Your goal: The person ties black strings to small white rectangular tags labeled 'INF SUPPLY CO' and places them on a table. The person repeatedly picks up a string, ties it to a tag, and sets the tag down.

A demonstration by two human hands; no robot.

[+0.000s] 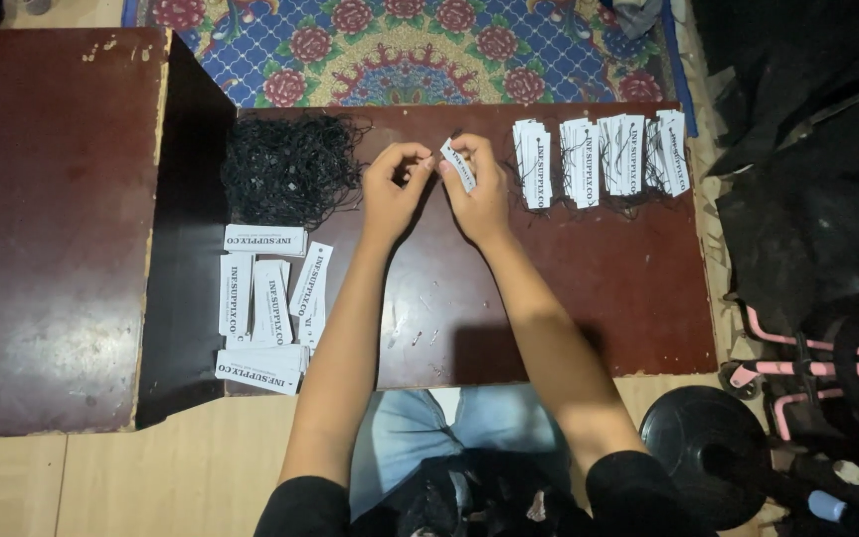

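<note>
Over the middle of the dark red-brown surface point(549, 298), both hands meet close together, almost knuckle to knuckle. The right hand point(479, 194) is curled around a small white paper tag point(457, 164), pinching it between thumb and fingertips so it stands tilted, one end pointing up and to the left. The left hand point(395, 189) is closed too, its thumb and forefinger pressed together right beside the tag's end; it looks to be nipping a thin black string there, though the string itself is too fine to make out for sure.

Doing this well seems to me a matter of keeping the tag steady in the right hand, gripped low enough that its upper end stays free, while the left hand works only with the fingertips. Holding both hands just above the surface, as they are, helps keep the thread from snagging.

To the far left lies a loose heap of black strings point(290, 169). Near left sits a scatter of plain white tags point(265, 298), some stacked, some fanned. Along the far right stands a row of finished tags point(599, 159) with dark strings trailing from them, well apart from the hands.
</note>
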